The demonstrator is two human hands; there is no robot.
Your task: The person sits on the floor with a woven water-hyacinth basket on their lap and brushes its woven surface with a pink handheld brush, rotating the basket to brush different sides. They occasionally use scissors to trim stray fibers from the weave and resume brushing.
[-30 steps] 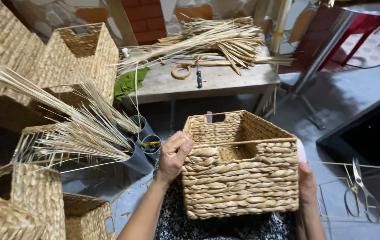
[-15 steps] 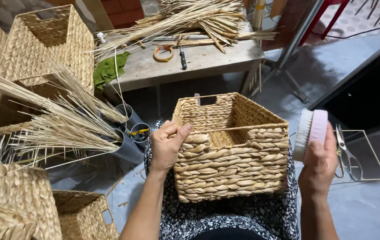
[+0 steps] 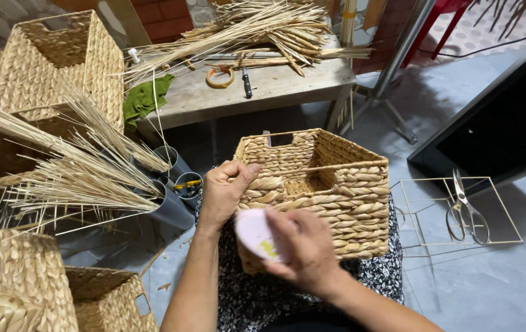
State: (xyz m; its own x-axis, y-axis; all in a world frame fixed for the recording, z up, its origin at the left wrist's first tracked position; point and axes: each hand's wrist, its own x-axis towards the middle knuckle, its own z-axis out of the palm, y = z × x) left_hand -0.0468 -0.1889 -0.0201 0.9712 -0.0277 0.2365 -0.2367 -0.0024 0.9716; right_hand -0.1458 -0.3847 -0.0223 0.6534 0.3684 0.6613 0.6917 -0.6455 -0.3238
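Observation:
A square woven straw basket [image 3: 343, 184] rests on my lap, open side up. My left hand [image 3: 223, 190] grips its near left corner, thumb over the rim. My right hand [image 3: 303, 249] is in front of the basket's near wall and holds a pink oval brush [image 3: 254, 233], blurred with motion, against the weave.
Finished woven baskets [image 3: 60, 55] stand stacked at the left, more [image 3: 23, 283] at the lower left. Bundles of straw stalks [image 3: 72, 175] poke out of grey tubes [image 3: 174, 184]. A wooden table [image 3: 287, 89] ahead carries straw, a tape roll [image 3: 220, 77] and a knife. A wire frame [image 3: 496, 212] with scissors [image 3: 466, 212] lies on the floor at right.
My right hand has swung the pink brush from the basket's right side across to its near front wall. My left hand has kept its hold on the left corner.

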